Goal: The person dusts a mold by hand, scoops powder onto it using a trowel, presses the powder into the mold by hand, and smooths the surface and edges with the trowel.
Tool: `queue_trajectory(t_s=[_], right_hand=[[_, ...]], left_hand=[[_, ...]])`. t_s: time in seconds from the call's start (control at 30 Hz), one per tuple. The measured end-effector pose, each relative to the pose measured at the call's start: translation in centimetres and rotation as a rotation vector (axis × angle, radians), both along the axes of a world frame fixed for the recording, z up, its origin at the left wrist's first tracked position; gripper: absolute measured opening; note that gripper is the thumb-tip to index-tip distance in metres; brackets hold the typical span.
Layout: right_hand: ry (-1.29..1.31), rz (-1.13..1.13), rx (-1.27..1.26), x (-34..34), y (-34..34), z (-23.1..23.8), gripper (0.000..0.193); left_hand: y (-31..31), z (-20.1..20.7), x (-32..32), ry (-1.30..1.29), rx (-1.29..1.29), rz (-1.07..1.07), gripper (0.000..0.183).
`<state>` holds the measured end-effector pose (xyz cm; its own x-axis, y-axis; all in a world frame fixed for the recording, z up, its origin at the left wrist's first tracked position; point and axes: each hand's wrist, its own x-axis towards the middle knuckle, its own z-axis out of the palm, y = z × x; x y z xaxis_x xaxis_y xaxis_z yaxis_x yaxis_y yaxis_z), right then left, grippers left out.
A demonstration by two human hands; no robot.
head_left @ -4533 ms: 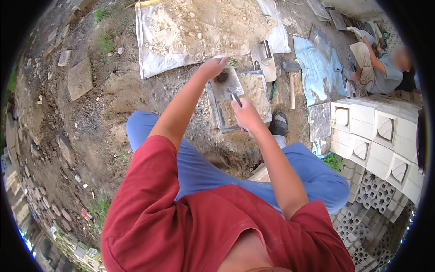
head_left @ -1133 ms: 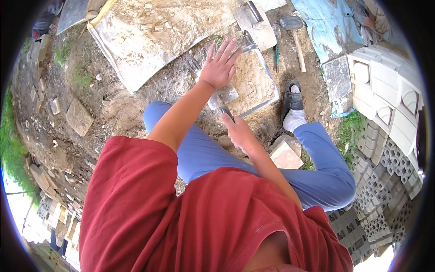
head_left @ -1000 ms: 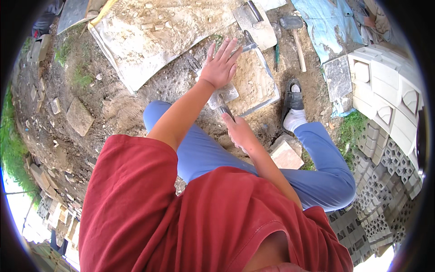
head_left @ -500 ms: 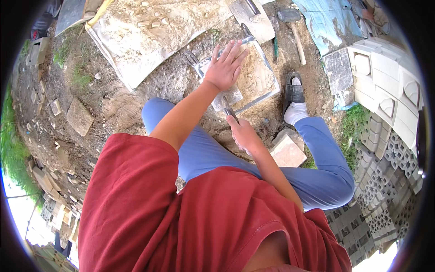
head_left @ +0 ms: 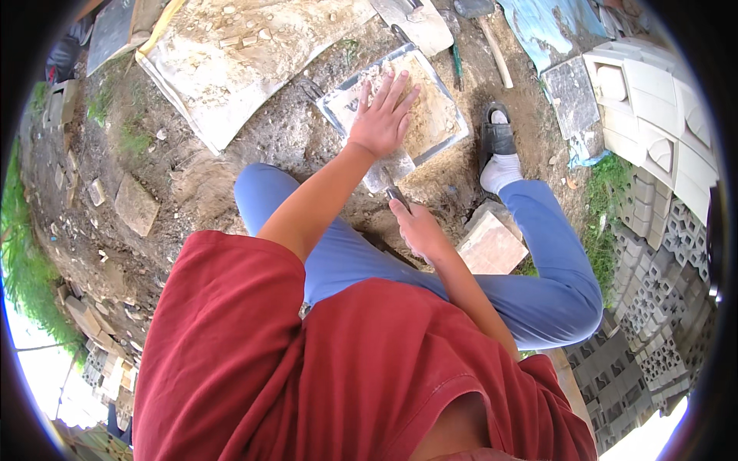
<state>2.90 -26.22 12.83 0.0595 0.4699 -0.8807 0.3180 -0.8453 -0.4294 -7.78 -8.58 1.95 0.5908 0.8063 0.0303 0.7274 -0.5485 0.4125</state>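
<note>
My left hand (head_left: pixel 382 119) lies flat with fingers spread over the pale, sandy mix (head_left: pixel 430 100) inside a square metal frame mould (head_left: pixel 441 88) on the ground. Whether it presses the mix or a tool beneath is hidden by the palm. Wrapped round the dark handle of a trowel, my right hand (head_left: pixel 420 233) is closed at the mould's near edge. The trowel's mix-smeared blade (head_left: pixel 397 164) reaches over the near rim, and its far part goes out of sight under my left hand. Loop handles show at the mould's left and far corners.
A pale sheet (head_left: pixel 223 84) bearing dry mix and chips lies far left. Beyond the mould are a shovel blade (head_left: pixel 423 31) and a wooden-handled hammer (head_left: pixel 494 50). Right stand white moulded blocks (head_left: pixel 638 107) and grey breeze blocks (head_left: pixel 653 330). A brick-like slab (head_left: pixel 494 246) lies beside my right forearm.
The view has shifted, so the ground and mould sit higher in the picture. Relative to the mould, my left hand and the trowel have come slightly toward me.
</note>
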Motion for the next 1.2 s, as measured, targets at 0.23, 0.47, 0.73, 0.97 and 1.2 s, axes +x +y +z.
queue_trajectory(t_s=[0.23,0.47,0.73,0.97,1.2], right_hand=[[0.062,-0.034,-0.108,0.7,-0.9,1.4,0.065],[0.112,-0.125,-0.155,1.1,-2.0,2.1,0.059],[0.093,-0.148,-0.156,1.8,-3.9,2.1,0.058],[0.08,-0.165,-0.012,2.0,-6.0,1.6,0.056],[0.061,-0.153,-0.16,2.5,-6.6,1.8,0.057]], left_hand=[[-1.9,0.1,0.8,-0.031,-0.002,-0.006,0.06],[-3.2,0.0,1.6,-0.027,-0.03,-0.033,0.06],[-5.3,-0.1,2.6,-0.026,-0.032,-0.019,0.062],[-6.2,0.1,3.1,-0.003,-0.058,-0.045,0.06],[-7.2,0.0,3.5,-0.01,-0.044,-0.049,0.059]])
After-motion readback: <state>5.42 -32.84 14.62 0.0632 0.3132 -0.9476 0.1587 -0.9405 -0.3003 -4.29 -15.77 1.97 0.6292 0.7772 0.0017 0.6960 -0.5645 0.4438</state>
